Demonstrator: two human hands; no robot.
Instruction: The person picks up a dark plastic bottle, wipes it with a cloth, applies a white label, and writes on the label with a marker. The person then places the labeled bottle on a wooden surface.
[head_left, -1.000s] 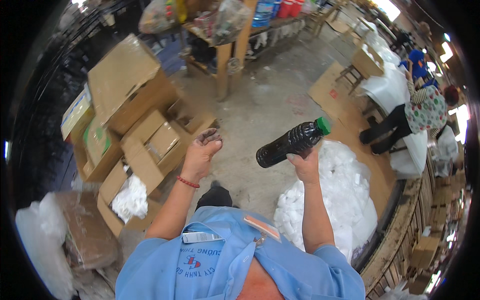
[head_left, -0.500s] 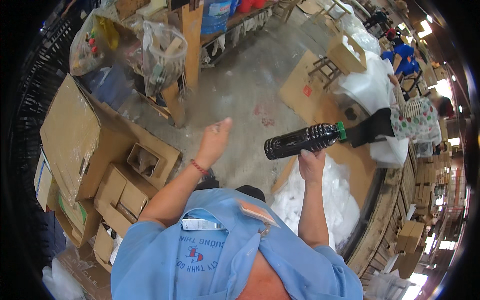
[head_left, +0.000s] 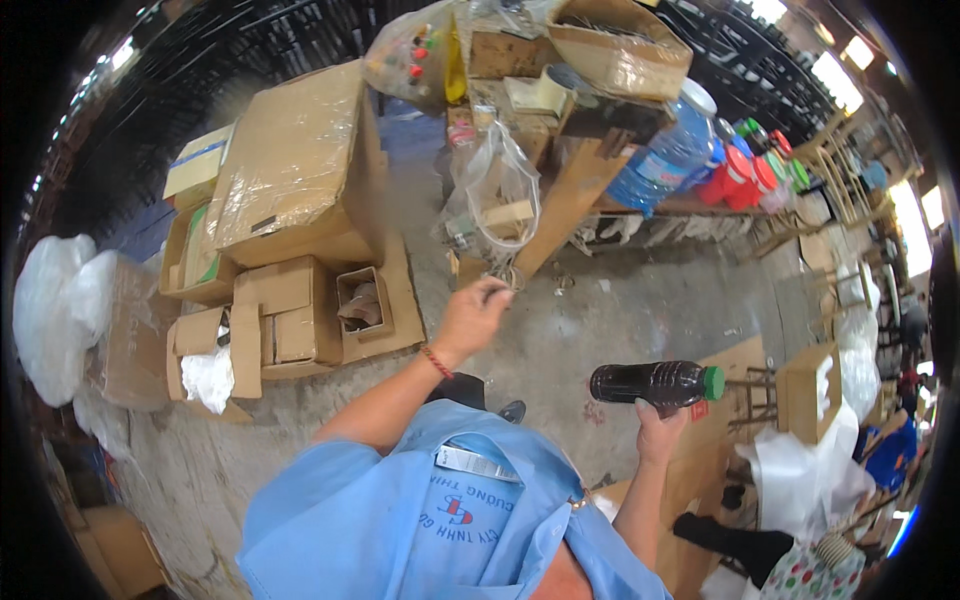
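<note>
In my right hand (head_left: 660,428) lies a clear plastic bottle (head_left: 648,383) full of dark liquid, held on its side with its green cap pointing right. The fingers wrap its underside near the middle. My left hand (head_left: 473,320), with a red bracelet at the wrist, is raised in front of me, its fingers curled together. Something small and dark shows at those fingertips, too small to name. Just beyond them hangs a clear plastic bag (head_left: 497,190) with scraps in it, beside a slanted wooden board (head_left: 568,205).
Cardboard boxes (head_left: 290,165) are stacked at left, with a small open box (head_left: 364,303) beside them. On a bench at the back stand a large blue water bottle (head_left: 660,150) and several red-lidded containers (head_left: 735,172). A person in a dotted garment (head_left: 815,572) is at lower right.
My view has turned left, bringing the bench and boxes toward the middle. My left hand is now close to the hanging bag. The bottle stays in my right hand.
</note>
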